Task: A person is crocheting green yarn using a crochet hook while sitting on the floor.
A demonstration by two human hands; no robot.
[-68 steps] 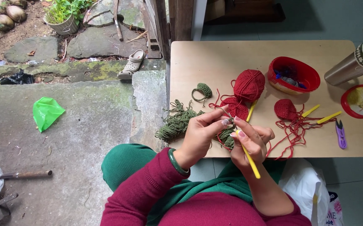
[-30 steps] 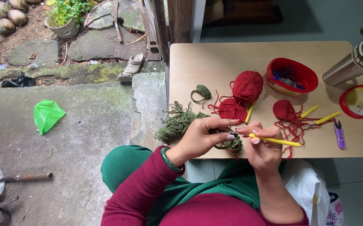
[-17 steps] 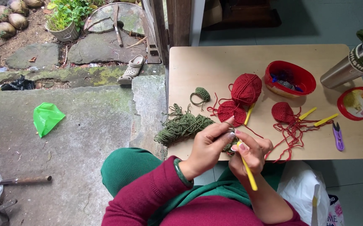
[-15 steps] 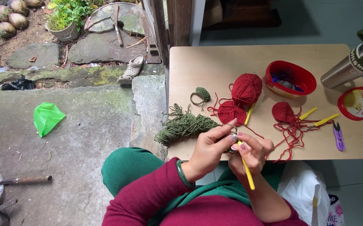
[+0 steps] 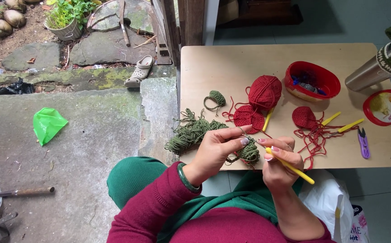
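— Wooden surface point(image 5: 213, 63) in front of you, next to a stone step and a mossy yard floor. What do your hands do?

— Your left hand point(image 5: 218, 150) pinches a small green crochet piece point(image 5: 250, 154) between thumb and fingers, at the near edge of the surface. Your right hand point(image 5: 280, 161) is closed around a yellow crochet hook point(image 5: 292, 167), and its tip goes toward the green piece.

— Where does the yarn come from?

— A loose bundle of green yarn point(image 5: 191, 132) lies just beside your left hand. Behind it you see a red yarn ball point(image 5: 265, 91) and a flat red crochet circle point(image 5: 248, 118), touching each other.

— And on the right side?

— A red oval bowl point(image 5: 312, 81), a second red circle point(image 5: 304, 117) with tangled red thread, two more yellow hooks point(image 5: 339, 122), purple snips point(image 5: 363, 143), a metal bottle point(image 5: 371, 74) and a red lid point(image 5: 386, 107).
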